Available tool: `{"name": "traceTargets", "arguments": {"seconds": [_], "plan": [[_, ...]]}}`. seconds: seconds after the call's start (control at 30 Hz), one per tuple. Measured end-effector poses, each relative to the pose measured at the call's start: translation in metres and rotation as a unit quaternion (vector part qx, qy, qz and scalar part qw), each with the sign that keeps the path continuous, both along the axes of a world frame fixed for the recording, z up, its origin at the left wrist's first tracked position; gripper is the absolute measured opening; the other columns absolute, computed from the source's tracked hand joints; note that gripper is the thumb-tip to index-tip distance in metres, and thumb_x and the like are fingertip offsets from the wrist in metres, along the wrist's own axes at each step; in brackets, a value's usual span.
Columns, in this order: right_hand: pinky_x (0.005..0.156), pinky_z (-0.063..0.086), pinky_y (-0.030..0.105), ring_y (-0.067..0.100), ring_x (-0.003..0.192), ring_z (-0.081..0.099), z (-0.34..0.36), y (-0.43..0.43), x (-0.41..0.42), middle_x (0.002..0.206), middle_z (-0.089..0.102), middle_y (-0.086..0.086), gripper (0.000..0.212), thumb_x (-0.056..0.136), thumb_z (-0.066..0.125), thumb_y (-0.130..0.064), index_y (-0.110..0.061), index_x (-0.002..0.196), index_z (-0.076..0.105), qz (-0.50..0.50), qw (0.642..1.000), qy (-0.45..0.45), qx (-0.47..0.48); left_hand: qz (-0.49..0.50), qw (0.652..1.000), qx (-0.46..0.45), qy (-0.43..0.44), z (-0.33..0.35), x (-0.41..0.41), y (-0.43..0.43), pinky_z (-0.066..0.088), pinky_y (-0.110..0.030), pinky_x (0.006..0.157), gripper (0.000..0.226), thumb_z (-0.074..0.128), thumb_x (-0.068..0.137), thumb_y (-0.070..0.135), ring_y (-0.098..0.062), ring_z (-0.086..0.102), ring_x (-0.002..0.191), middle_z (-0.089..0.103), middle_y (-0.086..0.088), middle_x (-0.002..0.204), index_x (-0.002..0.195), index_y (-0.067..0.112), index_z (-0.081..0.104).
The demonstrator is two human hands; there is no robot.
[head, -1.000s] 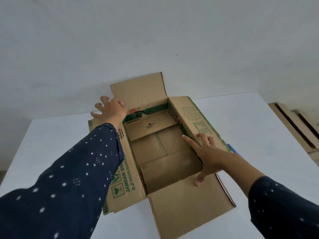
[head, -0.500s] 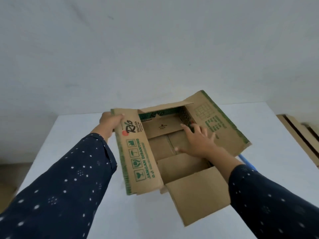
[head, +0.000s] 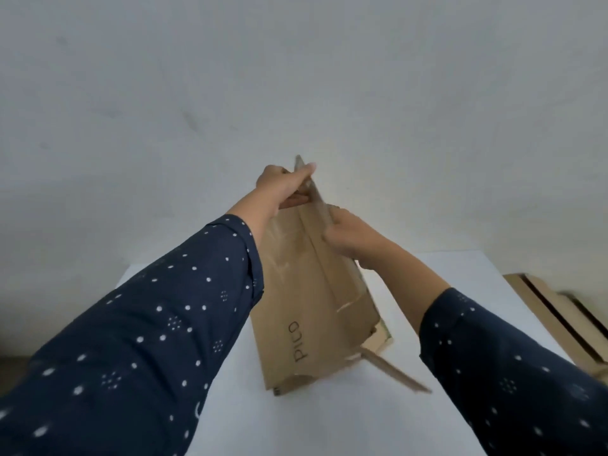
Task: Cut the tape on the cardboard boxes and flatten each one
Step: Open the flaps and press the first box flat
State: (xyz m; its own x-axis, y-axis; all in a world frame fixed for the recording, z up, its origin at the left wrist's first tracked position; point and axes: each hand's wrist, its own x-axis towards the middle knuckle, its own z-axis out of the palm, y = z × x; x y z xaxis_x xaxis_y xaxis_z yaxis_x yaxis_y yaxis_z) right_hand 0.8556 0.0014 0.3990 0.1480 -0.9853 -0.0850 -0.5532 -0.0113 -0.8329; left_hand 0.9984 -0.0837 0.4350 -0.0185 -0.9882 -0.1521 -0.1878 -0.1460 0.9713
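I have the cardboard box point(head: 306, 307) folded nearly flat and stood on end. Its lower edge sits toward 6 o'clock and seems to rest on the white table point(head: 214, 419), and its top ridge is raised toward 12. My left hand point(head: 283, 187) is clenched round the top corner, thumb along the near side and fingers curled behind. My right hand point(head: 350, 233) grips the same folded ridge just below, at about 4 o'clock from the left one. I judge the box light enough to swing about with two hands. The panels look stiff across their faces, but the creases hinge freely, so the whole thing wants to spring open again. The surface looks matte and dry, so it is not slippery, though thin edges would crumple under a hard pinch. The doubled ridge is the sound place to hold, since the layers there back each other up. A loose flap point(head: 391, 370) sticks out at 4 o'clock near the bottom (blurred, so I cannot tell how far it hangs) and could catch as I lay the box down. Off the table at 3 o'clock lies a stack of flat cardboard point(head: 559, 304).
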Motion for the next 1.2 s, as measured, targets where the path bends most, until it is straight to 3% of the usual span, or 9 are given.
{"name": "traceTargets", "arguments": {"seconds": [0.07,0.2,0.33,0.47,0.57,0.7,0.9,1.03,1.2], "plan": [[0.088,0.057,0.051,0.026,0.102,0.066,-0.002,-0.005,-0.019,0.112,0.069,0.005,0.047,0.080,0.042,-0.014,-0.022,0.121,0.064,-0.051,0.998,-0.033,-0.007,-0.016,0.999,-0.017,-0.022,-0.005,-0.014,0.007,0.061,-0.037,0.084,0.059,0.071,0.083,0.060,-0.021,0.075,0.089,0.074,-0.007,0.103,0.113,0.009,0.065],[0.086,0.056,0.045,0.028,0.104,0.061,-0.010,0.000,-0.052,0.112,0.063,0.005,0.052,0.075,0.042,-0.013,-0.017,0.126,0.054,-0.100,0.994,-0.011,0.030,0.051,0.970,-0.024,-0.238,-0.060,-0.002,0.016,0.043,-0.044,0.106,0.058,0.055,0.095,0.052,-0.032,0.043,0.133,0.040,-0.008,0.148,0.143,0.021,0.043],[0.067,0.050,0.030,0.016,0.089,0.056,-0.028,0.000,-0.073,0.101,0.056,-0.001,0.041,0.091,0.041,0.001,-0.019,0.127,0.044,-0.104,0.991,-0.022,0.087,0.057,0.965,0.163,-0.195,-0.131,0.018,0.040,0.031,-0.055,0.116,0.079,0.045,0.098,0.059,-0.040,0.027,0.146,0.017,-0.015,0.163,0.159,0.020,0.013],[0.091,0.053,0.048,0.029,0.104,0.056,-0.037,-0.016,-0.076,0.114,0.055,0.006,0.043,0.091,0.042,-0.005,-0.019,0.132,0.039,-0.106,0.990,-0.013,0.091,0.042,0.956,0.282,-0.074,-0.161,0.020,0.065,0.048,-0.043,0.098,0.084,0.042,0.094,0.070,-0.032,0.053,0.121,0.048,-0.014,0.145,0.149,0.007,0.037],[0.090,0.053,0.047,0.032,0.107,0.055,-0.037,-0.026,-0.080,0.120,0.052,0.009,0.062,0.092,0.041,-0.005,-0.021,0.150,0.023,-0.097,0.992,0.018,0.078,0.078,0.968,0.231,-0.055,-0.166,0.033,0.061,0.049,-0.043,0.096,0.080,0.062,0.089,0.062,-0.034,0.056,0.119,0.055,-0.015,0.138,0.140,0.002,0.048],[0.081,0.051,0.042,0.033,0.108,0.053,-0.033,-0.036,-0.086,0.126,0.049,0.010,0.073,0.094,0.038,-0.003,-0.028,0.156,0.008,-0.093,0.993,0.029,0.065,0.088,0.986,0.143,0.004,-0.140,0.060,0.048,0.053,-0.044,0.091,0.048,0.072,0.091,0.034,-0.030,0.065,0.106,0.067,-0.012,0.124,0.130,0.006,0.061],[0.109,0.040,0.048,0.039,0.133,0.043,-0.040,-0.037,-0.058,0.153,0.036,0.016,0.066,0.104,0.037,-0.029,-0.028,0.158,-0.001,-0.084,0.996,-0.005,0.043,-0.063,0.973,0.138,0.177,-0.090,0.039,0.040,0.053,-0.034,0.082,0.060,0.043,0.097,0.067,-0.021,0.060,0.082,0.062,-0.002,0.090,0.130,0.023,0.067],[0.105,0.040,0.040,0.034,0.142,0.036,-0.041,-0.035,-0.032,0.162,0.023,0.008,0.093,0.093,0.049,-0.064,-0.027,0.158,-0.007,-0.045,0.998,-0.022,0.025,-0.062,0.983,0.111,0.131,-0.090,0.001,0.044,0.051,-0.036,0.093,0.048,0.031,0.109,0.039,-0.024,0.058,0.095,0.063,-0.008,0.110,0.122,0.014,0.069],[0.068,0.054,0.020,0.036,0.131,0.048,-0.060,-0.051,-0.024,0.162,0.019,0.011,0.105,0.091,0.065,-0.029,-0.027,0.155,-0.019,0.017,0.996,0.082,0.011,-0.030,0.996,0.073,-0.044,-0.108,-0.003,0.050,0.046,-0.038,0.103,0.041,0.040,0.106,0.044,-0.021,0.055,0.115,0.052,-0.007,0.141,0.136,0.018,0.053]]}}
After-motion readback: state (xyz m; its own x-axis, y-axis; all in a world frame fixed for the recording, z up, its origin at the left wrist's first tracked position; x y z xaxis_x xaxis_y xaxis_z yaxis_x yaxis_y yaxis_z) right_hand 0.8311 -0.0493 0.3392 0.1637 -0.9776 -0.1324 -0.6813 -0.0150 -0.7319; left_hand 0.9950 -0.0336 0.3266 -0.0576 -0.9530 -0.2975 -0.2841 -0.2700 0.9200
